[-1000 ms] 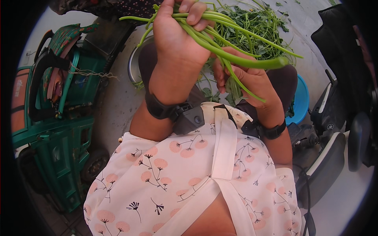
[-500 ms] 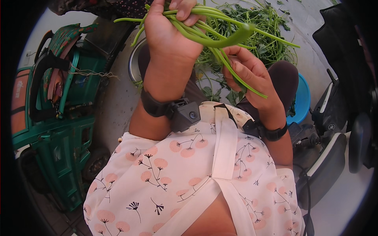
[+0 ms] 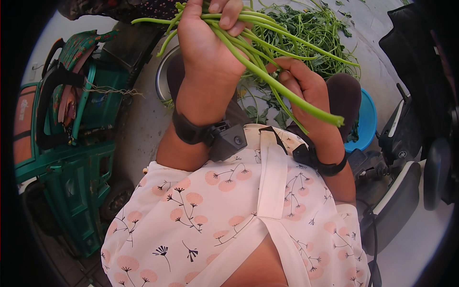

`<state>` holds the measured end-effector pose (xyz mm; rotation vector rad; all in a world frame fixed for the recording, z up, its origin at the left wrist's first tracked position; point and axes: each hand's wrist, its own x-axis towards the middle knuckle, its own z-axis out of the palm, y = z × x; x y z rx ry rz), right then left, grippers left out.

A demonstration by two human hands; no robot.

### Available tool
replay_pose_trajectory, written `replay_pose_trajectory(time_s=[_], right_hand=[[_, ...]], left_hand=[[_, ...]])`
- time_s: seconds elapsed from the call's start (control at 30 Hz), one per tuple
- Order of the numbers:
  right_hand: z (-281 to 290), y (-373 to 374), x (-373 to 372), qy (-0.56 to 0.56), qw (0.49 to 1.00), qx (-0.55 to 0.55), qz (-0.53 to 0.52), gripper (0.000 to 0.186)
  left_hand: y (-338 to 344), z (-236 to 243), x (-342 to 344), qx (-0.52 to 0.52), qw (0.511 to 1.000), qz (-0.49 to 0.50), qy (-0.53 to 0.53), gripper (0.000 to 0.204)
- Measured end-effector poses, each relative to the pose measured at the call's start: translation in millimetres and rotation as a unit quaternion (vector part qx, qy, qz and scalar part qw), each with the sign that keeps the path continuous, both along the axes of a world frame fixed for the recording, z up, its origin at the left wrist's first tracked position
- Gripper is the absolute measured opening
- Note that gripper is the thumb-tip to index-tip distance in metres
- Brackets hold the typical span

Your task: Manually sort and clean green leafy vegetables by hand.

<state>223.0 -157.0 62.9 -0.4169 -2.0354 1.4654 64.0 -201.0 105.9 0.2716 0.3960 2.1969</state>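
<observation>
My left hand (image 3: 210, 43) is closed round a bunch of long green leaf stems (image 3: 277, 81). Their ends fan out to both sides of the fist, and one thick stem slants down to the right across the front of my right wrist. My right hand (image 3: 306, 88) is pinched, thumb against a curled forefinger, at a thinner green stem of the bunch. The exact pinch point is partly hidden by the fingers and stems. Behind both hands, a heap of leafy green stems (image 3: 330, 55) lies on the floor.
A metal bowl (image 3: 162, 79) stands beside my left knee and a blue basin (image 3: 367, 119) beside my right knee, with some leaves in it. A green cart-like vehicle (image 3: 71, 191) is on the left. A dark scooter-like machine (image 3: 401, 134) is on the right.
The thick stem has swung down and right, now stretching past my right wrist. The right hand has tilted slightly, and the leaf by its palm is no longer seen there.
</observation>
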Motion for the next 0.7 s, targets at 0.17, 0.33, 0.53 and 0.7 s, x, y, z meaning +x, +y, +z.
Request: replay_pose_trajectory(time_s=[0.17, 0.33, 0.53, 0.7], right_hand=[[-10.7, 17.5, 7.0, 0.082, 0.981, 0.172, -0.027, 0.019], [-22.9, 58.8, 50.0, -0.044, 0.930, 0.241, -0.273, 0.025], [-101.1, 166.8, 182.0, -0.302, 0.775, 0.322, -0.452, 0.026], [-89.1, 164.7, 155.6, -0.136, 0.888, 0.119, -0.424, 0.032]], left_hand=[[1.2, 0.7, -1.1, 0.021, 0.999, -0.028, -0.008, 0.022], [4.7, 1.0, -20.3, 0.109, 0.985, -0.079, -0.109, 0.025], [-11.8, 29.9, -45.0, 0.140, 0.975, -0.138, -0.103, 0.029], [-5.9, 39.9, -32.8, 0.165, 0.973, -0.132, -0.096, 0.029]])
